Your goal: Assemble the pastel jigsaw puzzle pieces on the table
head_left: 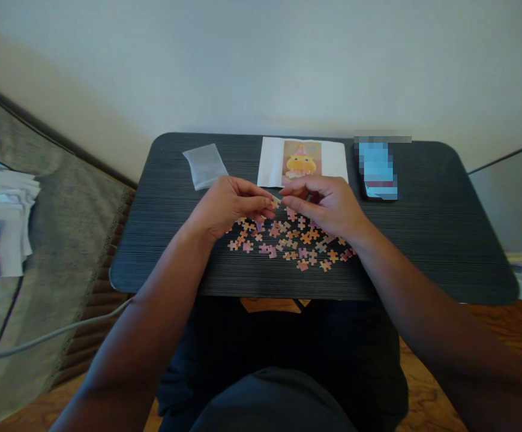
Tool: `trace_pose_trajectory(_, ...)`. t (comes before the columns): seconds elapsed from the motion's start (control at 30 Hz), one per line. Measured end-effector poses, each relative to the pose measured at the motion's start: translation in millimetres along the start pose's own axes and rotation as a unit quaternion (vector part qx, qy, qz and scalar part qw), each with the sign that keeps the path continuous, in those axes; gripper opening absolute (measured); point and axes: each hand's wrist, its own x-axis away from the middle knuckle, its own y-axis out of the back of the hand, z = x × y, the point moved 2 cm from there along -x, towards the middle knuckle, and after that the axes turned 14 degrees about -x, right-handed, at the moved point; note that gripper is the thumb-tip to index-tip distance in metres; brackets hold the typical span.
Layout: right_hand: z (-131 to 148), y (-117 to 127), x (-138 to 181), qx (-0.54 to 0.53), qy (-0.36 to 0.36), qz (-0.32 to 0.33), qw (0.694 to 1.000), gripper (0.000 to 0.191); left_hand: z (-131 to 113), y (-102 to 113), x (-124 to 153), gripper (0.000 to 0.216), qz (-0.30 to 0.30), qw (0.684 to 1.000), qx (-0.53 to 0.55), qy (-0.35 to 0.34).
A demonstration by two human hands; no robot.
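Note:
My left hand (238,205) pinches a small jigsaw puzzle piece (276,203) between thumb and fingers, above the middle of the table. Close against it, my right hand (319,201) has its thumb and index finger pinched at the edge of a piece; whether this is the same piece or a second one I cannot tell. Loose jigsaw pieces (303,264) in orange, pink, yellow and grey lie scattered below both hands. Some of them are hidden under the hands. Just behind, a white sheet with a printed picture (303,159) of a yellow cartoon figure lies flat, partly covered by my right fingers.
The dark, ridged table (436,240) has rounded corners and stands against a pale wall. A clear plastic bag (206,166) lies at the back left, a phone (378,171) at the back right. Left of the table, a pale cable (63,330) runs past grey fabric and papers (6,222).

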Motion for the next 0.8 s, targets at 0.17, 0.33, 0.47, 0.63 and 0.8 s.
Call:
trace_pose_trajectory(0.17,0.2,-1.1,0.2,-0.038,-0.017,0.006,0.999,0.024,-2.1,-6.8,0.8,0.011,-0.002,1.000,0.006,0.003)
trace_pose_trajectory(0.33,-4.0,-0.6,-0.1,-0.055,-0.040,0.004,0.998,0.025,-4.2,-6.7,2.5,0.013,0.006,1.000,-0.006,0.002)
trace_pose_trajectory(0.47,-7.5,-0.6,-0.9,-0.068,-0.047,0.011,0.997,0.024,-2.1,-6.0,2.0,0.017,0.018,1.000,-0.016,-0.002)
trace_pose_trajectory(0.63,-12.4,2.2,-3.4,-0.059,-0.052,0.011,0.997,0.022,0.4,-7.8,-0.8,0.021,0.015,0.999,-0.037,-0.032)
trace_pose_trajectory(0.8,-21.6,17.4,-5.1,0.010,-0.025,0.009,1.000,0.022,-7.6,-9.3,2.1,0.018,-0.128,0.940,-0.249,-0.197)
